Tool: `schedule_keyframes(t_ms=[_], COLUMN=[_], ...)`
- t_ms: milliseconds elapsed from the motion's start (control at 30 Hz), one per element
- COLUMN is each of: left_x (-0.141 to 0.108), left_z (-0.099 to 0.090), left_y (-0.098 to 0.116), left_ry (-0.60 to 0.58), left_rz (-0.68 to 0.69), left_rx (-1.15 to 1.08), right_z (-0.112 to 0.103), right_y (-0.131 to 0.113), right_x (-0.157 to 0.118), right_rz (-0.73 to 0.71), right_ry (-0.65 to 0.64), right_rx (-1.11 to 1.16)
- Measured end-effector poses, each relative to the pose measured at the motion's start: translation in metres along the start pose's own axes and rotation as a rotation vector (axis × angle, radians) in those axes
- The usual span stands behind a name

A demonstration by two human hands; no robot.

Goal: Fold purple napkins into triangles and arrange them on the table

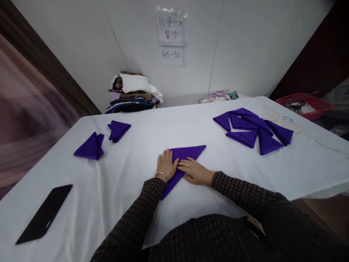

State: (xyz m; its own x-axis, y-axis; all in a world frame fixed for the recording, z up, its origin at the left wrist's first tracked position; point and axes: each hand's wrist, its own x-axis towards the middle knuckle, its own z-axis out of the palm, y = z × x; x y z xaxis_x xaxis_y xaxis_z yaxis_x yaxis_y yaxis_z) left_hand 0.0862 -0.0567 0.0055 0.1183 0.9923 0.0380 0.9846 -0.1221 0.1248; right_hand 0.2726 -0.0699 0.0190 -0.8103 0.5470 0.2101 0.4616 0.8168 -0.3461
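Observation:
A purple cloth napkin [188, 152], folded into a triangle, lies flat on the white tablecloth [131, 196] in front of me. My left hand [167, 165] rests on its left side with the fingers stretched out; a bracelet circles that wrist. Against the napkin's right slanting edge lies my right hand [195, 171], palm down, fingers extended toward the left thumb. Neither hand grips the cloth. Parts of the napkin are hidden beneath both hands.
Several folded purple napkins [242, 138] lie at the right back, and two more folded napkins [88, 147] at the left. A dark flat panel [45, 214] is at front left. Behind the table are stacked clothes [133, 91] and a red basket [319, 109].

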Motion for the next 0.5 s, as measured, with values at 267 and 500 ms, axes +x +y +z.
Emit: schedule_keyframes(t_ms=[267,500], left_x=[0.019,-0.003], left_z=[-0.021,-0.03], left_y=[-0.031,-0.043], left_ry=[-0.059,-0.088], left_rz=[0.186,0.288], left_rx=[-0.024,0.0], right_z=[0.015,0.0], right_y=[0.003,0.02], right_x=[0.001,-0.021], right_rz=[-0.015,-0.016], right_ry=[0.013,0.036], right_rx=[0.009,0.156])
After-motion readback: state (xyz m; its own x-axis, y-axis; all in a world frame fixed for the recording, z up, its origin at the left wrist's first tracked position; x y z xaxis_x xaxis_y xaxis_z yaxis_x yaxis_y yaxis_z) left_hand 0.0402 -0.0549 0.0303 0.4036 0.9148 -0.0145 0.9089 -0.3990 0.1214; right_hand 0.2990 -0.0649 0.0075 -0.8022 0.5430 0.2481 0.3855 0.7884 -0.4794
